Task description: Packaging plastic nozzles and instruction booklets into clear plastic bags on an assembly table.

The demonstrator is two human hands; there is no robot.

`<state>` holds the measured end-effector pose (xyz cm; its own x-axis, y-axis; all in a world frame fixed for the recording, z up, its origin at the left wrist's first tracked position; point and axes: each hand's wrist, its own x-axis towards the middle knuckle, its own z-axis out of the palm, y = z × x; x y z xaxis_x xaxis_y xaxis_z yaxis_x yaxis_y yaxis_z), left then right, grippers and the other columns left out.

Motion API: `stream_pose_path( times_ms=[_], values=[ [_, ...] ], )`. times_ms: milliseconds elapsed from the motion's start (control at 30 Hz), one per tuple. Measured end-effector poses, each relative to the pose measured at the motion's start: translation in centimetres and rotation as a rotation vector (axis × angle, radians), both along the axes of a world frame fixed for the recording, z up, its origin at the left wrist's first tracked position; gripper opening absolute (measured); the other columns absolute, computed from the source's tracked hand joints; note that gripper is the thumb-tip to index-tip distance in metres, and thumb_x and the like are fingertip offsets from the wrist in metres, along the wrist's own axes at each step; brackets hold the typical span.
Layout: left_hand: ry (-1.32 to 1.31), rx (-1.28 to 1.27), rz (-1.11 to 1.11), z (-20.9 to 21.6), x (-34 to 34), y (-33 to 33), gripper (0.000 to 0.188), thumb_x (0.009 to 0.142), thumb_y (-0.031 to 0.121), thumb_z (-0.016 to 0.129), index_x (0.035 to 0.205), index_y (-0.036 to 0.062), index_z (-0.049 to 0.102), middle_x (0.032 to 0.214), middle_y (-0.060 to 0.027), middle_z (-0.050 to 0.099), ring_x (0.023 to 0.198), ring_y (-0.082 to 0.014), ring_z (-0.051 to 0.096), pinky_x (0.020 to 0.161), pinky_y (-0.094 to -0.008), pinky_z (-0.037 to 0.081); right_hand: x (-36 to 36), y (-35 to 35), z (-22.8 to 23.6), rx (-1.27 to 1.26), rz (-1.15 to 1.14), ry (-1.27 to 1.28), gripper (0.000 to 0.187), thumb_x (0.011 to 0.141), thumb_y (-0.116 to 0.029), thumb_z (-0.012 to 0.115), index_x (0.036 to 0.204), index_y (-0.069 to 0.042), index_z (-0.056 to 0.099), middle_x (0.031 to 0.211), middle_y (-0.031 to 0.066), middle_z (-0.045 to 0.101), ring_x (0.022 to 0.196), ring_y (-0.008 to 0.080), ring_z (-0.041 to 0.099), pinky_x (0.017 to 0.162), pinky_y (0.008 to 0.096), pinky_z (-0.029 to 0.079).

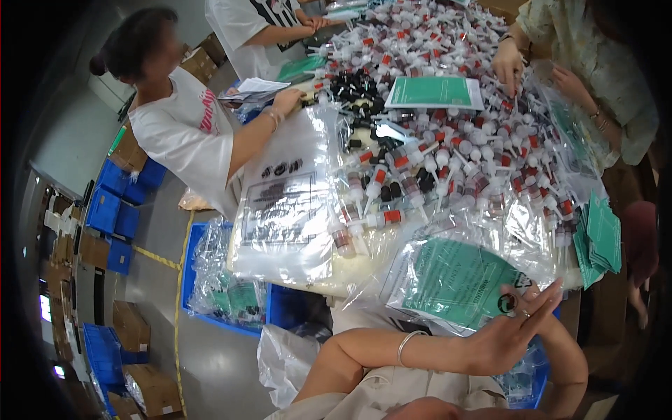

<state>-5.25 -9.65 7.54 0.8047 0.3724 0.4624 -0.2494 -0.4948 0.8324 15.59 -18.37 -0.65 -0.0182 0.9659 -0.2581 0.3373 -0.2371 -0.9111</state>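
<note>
My left hand (500, 341), with a bracelet on its wrist and a ring on one finger, is at the near right edge of a clear plastic bag (392, 283). Its fingers are close together and pinch the bag's edge. Inside the bag lies a green printed leaflet (455, 280). My right hand (549, 323) meets the left at the same corner; its fingers are mostly hidden behind the left ones. The bag is tilted above the near edge of the table, in front of a heap of small clear bottles (462, 175) with red labels and white nozzle tips.
Large clear printed bags (283, 203) lie left of the heap, near black caps (353, 87). Green leaflets (600, 234) are stacked at the right edge, another pack (432, 92) on the heap. A blue bin (192, 280) stands below left. Co-workers (185, 136) stand around the table.
</note>
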Motion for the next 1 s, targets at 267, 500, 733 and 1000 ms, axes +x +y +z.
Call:
stream_pose_path(
  times_ms=[267,500,733,1000],
  values=[
    [0.266,-0.241,-0.036,-1.3,0.2,0.9,0.079,0.077,-0.004,0.044,0.142,-0.0027,0.0,0.147,-0.0265,0.008,0.11,-0.0433,0.049,0.073,-0.0439,0.048,-1.1,5.9,0.4,0.143,-0.02,0.083,0.023,0.093,-0.011,0.043,0.109,0.003,0.052,0.096,0.0113,0.059,0.091,0.0238,0.058,0.076,0.0386,0.049],
    [0.038,-0.126,0.175,-1.6,-0.6,1.9,0.077,0.078,-0.003,0.044,0.142,-0.0012,0.003,0.147,-0.0248,0.011,0.126,-0.0415,0.034,0.09,-0.0417,0.044,-4.2,7.0,3.7,0.153,0.14,-0.095,0.023,0.086,-0.011,0.051,0.107,-0.001,0.054,0.087,0.0117,0.055,0.081,0.0213,0.056,0.064,0.0372,0.047],
    [-0.116,-0.142,0.077,-1.3,1.4,0.8,0.075,0.08,-0.003,0.042,0.144,0.001,0.003,0.148,-0.0231,0.011,0.13,-0.0411,0.028,0.097,-0.0393,0.037,0.3,7.5,-3.1,0.252,0.357,-0.531,0.045,0.071,-0.028,0.067,0.108,-0.005,0.056,0.079,0.0164,0.044,0.076,0.0291,0.042,0.066,0.0431,0.033],
    [0.024,-0.171,0.355,-5.9,-0.5,4.4,0.076,0.078,-0.003,0.043,0.143,-0.0001,0.004,0.147,-0.0244,0.015,0.129,-0.0411,0.029,0.097,-0.0411,0.037,-3.7,11.4,10.8,-0.11,0.234,-0.444,0.024,0.081,-0.01,0.06,0.099,0.006,0.056,0.09,0.022,0.063,0.08,0.0336,0.063,0.071,0.0382,0.049]
  ],
)
